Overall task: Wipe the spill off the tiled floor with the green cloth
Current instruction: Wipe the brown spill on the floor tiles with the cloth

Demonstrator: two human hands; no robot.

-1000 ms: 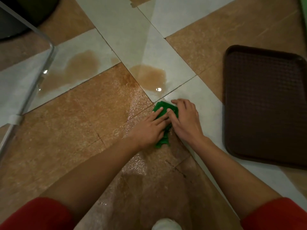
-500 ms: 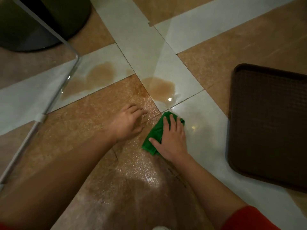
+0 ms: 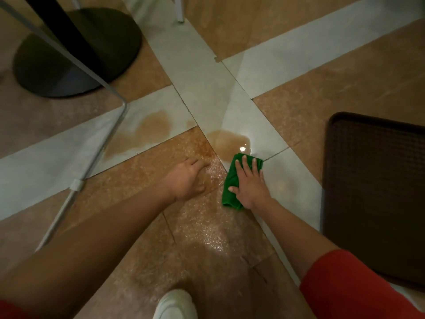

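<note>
A folded green cloth [image 3: 232, 180] lies on the tiled floor [image 3: 299, 65] at the near edge of a brown puddle [image 3: 226, 141]. My right hand [image 3: 249, 183] presses flat on the cloth, fingers spread and pointing at the puddle. My left hand [image 3: 187, 177] rests flat on the wet brown tile to the cloth's left, holding nothing. A second brown spill patch [image 3: 147, 128] sits on the pale tile further left. The brown tile below my hands glistens with moisture.
A dark brown tray [image 3: 372, 192] lies on the floor at the right. A black round table base [image 3: 76, 51] stands at the upper left, with a thin metal chair leg [image 3: 96, 155] slanting across the left spill. My white shoe [image 3: 174, 305] shows at the bottom.
My left hand came off the cloth and moved left onto the bare tile. My right hand alone now presses the cloth, which has moved up against the puddle's edge.
</note>
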